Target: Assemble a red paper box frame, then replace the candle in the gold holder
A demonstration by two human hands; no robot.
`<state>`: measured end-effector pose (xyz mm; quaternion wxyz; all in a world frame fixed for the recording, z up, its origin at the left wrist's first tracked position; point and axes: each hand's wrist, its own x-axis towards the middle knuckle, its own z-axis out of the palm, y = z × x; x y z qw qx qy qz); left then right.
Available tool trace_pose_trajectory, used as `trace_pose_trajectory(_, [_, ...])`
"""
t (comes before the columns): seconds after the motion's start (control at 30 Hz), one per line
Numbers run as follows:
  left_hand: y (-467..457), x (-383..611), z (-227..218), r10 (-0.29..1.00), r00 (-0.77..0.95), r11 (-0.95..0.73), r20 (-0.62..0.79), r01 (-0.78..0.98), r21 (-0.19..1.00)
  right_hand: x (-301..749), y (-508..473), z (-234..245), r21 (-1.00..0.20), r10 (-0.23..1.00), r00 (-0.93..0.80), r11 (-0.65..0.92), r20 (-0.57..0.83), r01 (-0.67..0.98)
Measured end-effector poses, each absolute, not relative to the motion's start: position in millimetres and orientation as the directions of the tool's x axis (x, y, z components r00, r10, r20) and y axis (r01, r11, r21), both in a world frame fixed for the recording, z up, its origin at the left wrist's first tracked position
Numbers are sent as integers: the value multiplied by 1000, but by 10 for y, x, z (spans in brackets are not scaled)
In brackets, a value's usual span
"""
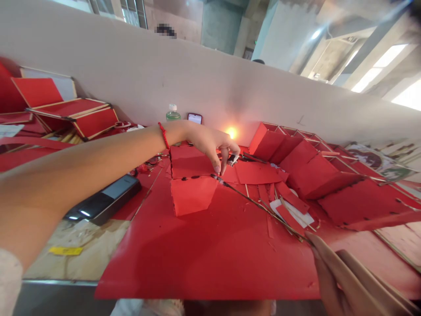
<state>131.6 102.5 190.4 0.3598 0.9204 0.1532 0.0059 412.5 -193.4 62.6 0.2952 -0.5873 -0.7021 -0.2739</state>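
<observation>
My left hand (212, 145) reaches across from the left, a red cord on its wrist. Its thumb and forefinger are pinched together at the upper right corner of a folded red paper box (194, 193). Dark blobs dot the fold of that box. At the lower right, my right hand (345, 267) grips the near end of a long thin stick (263, 205). The stick's dark tip touches or almost touches the box corner, right beneath the left fingertips. Just what the left fingertips press on is partly hidden.
A bright flame (231, 132) burns behind my left hand, near the wall. Red paper frames (305, 166) stand at right; others (72, 109) are stacked at left. A black device (105, 199), a bottle (173, 112) and a phone (195, 118) stand about. Paper scraps (291, 213) lie right of centre.
</observation>
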Motion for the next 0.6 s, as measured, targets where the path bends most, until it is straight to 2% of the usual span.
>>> trace_pose_trajectory(0.07, [1021,1306,1907,200,956,-714,-214,291,636,4113,-1947,643,28,660,-123,152,741,988])
trace_pose_trajectory(0.13, [1022,1299,1906,171,954,-725,-246,290,624,4097,-1956,654,21,652,-109,141,750,990])
trace_pose_trajectory(0.33, [1029,1297,1900,160,956,-710,-244,283,644,4069,-1975,642,-10,637,-85,144,766,989])
trace_pose_trajectory(0.6, [1020,1288,1891,187,952,-665,-240,303,682,4137,-2002,665,7,631,-128,191,765,981])
